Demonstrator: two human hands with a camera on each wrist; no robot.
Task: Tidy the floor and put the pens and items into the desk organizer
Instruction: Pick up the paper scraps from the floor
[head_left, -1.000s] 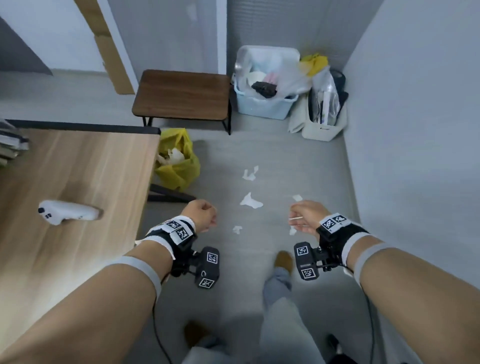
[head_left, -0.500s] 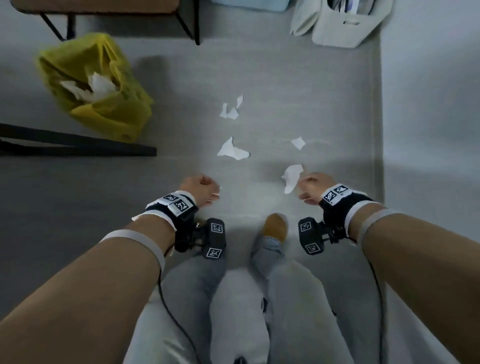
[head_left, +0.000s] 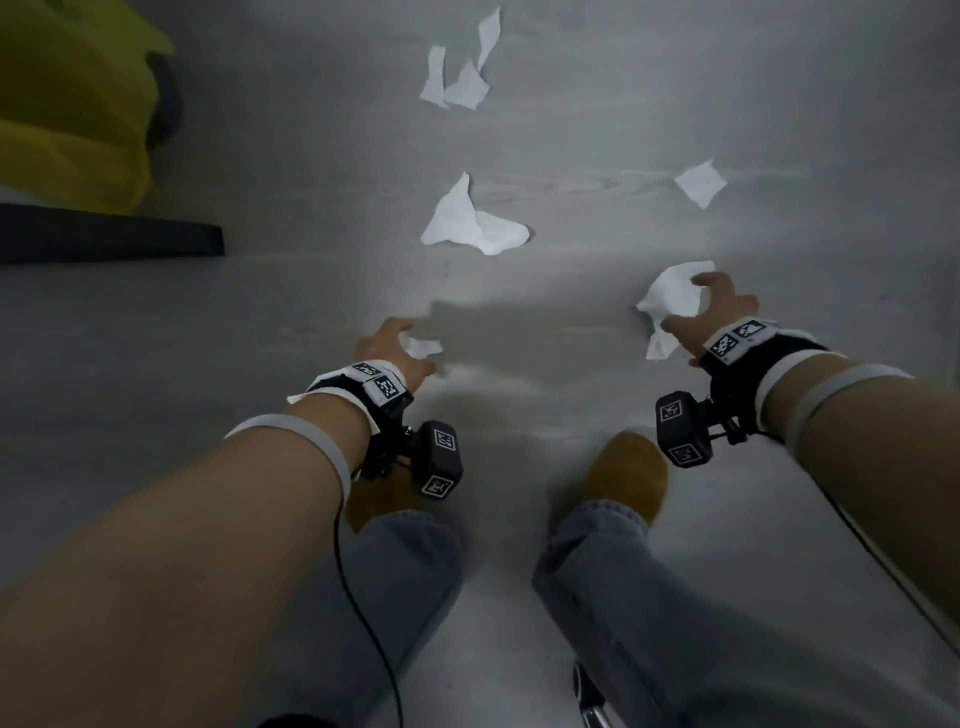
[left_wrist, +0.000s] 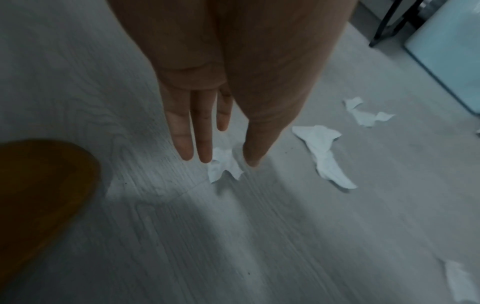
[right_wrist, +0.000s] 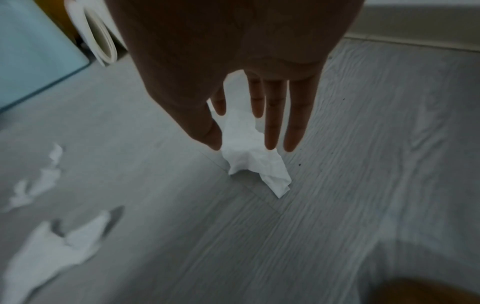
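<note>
Torn white tissue scraps litter the grey floor. My left hand (head_left: 415, 348) reaches down with straight fingers (left_wrist: 197, 144), its fingertips and thumb on either side of a small scrap (head_left: 423, 347) (left_wrist: 224, 166) that lies flat. My right hand (head_left: 683, 304) (right_wrist: 244, 146) pinches a crumpled tissue (head_left: 670, 299) (right_wrist: 249, 152) between thumb and fingers; its lower end hangs to the floor. A larger tissue (head_left: 467, 223), a small square piece (head_left: 700, 183) and some strips (head_left: 460, 78) lie farther ahead. No pens or organizer are in view.
A yellow bag (head_left: 67, 104) sits at the far left behind a black desk foot (head_left: 109, 240). My feet in brown slippers (head_left: 628, 478) stand just behind the hands. A pale blue bin (left_wrist: 446, 51) and a wall skirting (right_wrist: 415, 30) border the floor.
I have bent down, so the floor is much closer. Both hands dropped to the floor and uncurled from fists; the right now pinches the tissue that was at its fingers.
</note>
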